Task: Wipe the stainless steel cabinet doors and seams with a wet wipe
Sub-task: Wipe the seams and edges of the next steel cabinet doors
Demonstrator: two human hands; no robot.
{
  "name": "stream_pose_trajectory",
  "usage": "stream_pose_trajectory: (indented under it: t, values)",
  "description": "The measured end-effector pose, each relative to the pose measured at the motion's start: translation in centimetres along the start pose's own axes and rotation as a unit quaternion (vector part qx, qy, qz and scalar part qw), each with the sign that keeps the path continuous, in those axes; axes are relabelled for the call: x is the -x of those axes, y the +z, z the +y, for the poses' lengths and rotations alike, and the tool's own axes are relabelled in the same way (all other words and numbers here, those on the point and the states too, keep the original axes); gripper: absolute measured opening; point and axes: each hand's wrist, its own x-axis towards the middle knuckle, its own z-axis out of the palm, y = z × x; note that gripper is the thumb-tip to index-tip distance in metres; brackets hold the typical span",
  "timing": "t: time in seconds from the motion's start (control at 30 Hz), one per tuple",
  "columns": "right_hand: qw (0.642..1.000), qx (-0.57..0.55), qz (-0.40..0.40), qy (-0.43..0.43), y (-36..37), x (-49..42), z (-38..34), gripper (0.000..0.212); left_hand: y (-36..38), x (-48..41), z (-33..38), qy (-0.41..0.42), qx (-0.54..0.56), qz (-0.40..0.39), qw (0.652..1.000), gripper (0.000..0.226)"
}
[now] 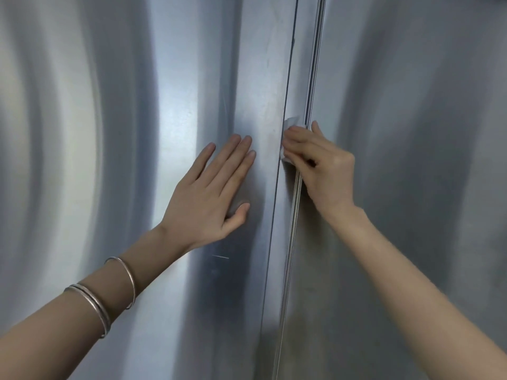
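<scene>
we've got the wet wipe (293, 122) bunched under the right hand (321, 165), whose fingers are curled round it and press it into the seam (282, 229) between the two doors. only two white bits of wipe show, one above the fingertips and one below them. the left hand (211, 193) holds nothing: it lies flat with fingers straight and a bit spread on the left door (109, 160), just beside the seam, approx level w/ the right hand.

what the next stroke turns on, we think, is the seam's long axis. it runs nearly vertical, top to bottom of the view, leaning slightly right toward the top (wide lens, so some of that lean may be distortion). the wipe sits about a third of the way down it, so there's a short run of seam above the fingers and a much longer run below. the right hand is the one on the seam, w/ its wrist over the right door (411, 133), so a slide along the groove looks like its job. the left hand looks to be bracing only.
</scene>
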Motion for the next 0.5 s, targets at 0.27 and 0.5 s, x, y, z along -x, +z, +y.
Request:
stream_pose_trajectory:
  t: [0.27, 0.5]
  values:
    - [0.996, 0.029, -0.083, -0.035, -1.2, 12.0, -3.8, 0.01, -0.4, 0.0, -0.1, 0.003, 0.018, -0.014, 1.0, 0.071]
    - [0.999, 0.029, -0.031, -0.033, -0.2, 8.5, -1.9, 0.015, 0.3, 2.3, 3.7, 0.034, 0.066, -0.031, 0.997, 0.071]
